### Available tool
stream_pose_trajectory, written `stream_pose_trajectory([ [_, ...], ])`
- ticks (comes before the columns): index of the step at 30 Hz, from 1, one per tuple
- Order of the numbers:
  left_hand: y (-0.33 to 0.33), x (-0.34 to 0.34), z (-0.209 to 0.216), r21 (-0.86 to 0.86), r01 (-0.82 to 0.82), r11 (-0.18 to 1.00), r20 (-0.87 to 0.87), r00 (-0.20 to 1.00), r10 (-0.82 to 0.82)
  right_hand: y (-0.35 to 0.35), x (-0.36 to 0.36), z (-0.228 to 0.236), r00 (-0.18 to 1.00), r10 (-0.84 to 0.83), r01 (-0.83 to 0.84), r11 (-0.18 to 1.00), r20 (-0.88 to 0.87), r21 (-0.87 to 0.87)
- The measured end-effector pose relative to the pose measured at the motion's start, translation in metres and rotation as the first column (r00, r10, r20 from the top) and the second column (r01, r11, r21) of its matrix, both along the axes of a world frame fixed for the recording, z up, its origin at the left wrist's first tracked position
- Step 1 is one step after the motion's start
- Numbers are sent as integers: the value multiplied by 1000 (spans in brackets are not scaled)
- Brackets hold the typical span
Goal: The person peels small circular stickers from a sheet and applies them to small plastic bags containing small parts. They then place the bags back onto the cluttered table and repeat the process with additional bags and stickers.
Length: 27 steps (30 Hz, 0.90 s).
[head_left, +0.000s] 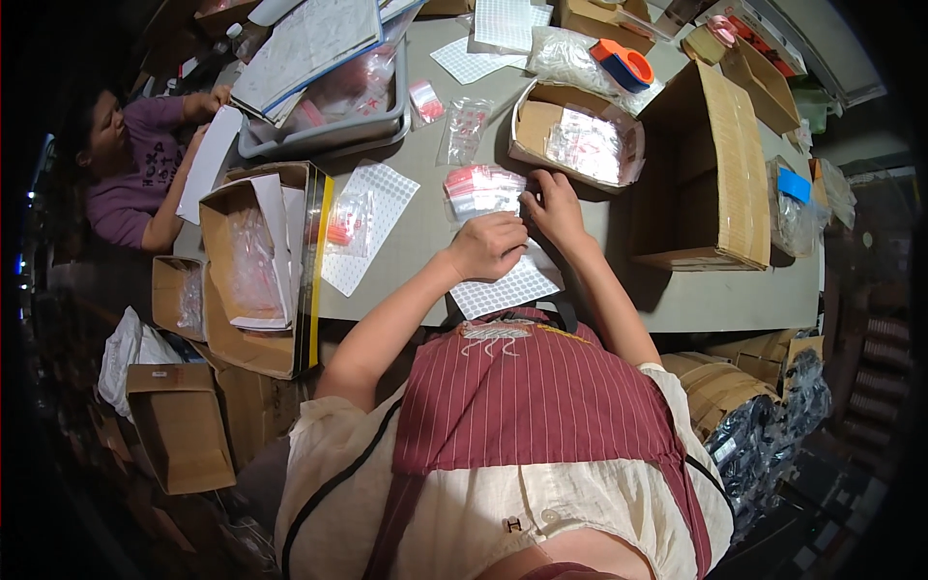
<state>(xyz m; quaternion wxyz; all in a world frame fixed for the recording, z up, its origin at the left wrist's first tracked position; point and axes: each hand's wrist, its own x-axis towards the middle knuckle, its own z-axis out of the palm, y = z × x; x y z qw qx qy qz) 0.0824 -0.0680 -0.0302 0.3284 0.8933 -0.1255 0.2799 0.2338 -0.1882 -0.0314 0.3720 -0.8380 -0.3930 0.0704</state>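
Observation:
My left hand (488, 246) has its fingers curled together above a white sheet of round grey stickers (512, 288). What its fingertips grip, if anything, is hidden. Close beside it, my right hand (556, 207) has bent fingers drawn in toward the thumb, at the right edge of a stack of small clear zip bags (480, 188) with red along their tops. Whatever is between those fingers is too small to make out. Just above the stack lies a clear plastic bag with red print (466, 130).
An open carton (541, 135) holds more small bags beyond my right hand; a tall cardboard box (744, 164) stands right. To the left are a dotted sticker sheet (387, 193), a carton (307, 290) and a grey bin (319, 150). A tape dispenser (623, 66) lies behind. A co-worker (140, 159) sits left.

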Motion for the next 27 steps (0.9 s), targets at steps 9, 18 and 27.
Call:
stream_pose_trajectory([
  [9, 0, 0, 3, 24, -4, 1000, -38, 999, 5, -6, 13, -13, 999, 30, -29, 999, 43, -32],
  [18, 1, -1, -2, -4, -1, 1000, -55, 998, 1, -38, 11, 20, 605, 94, 135, 966, -791, 218],
  [27, 0, 3, 5, -7, 8, 1000, -43, 999, -8, -51, 9, 13, 669, 86, -25, 995, -738, 94],
])
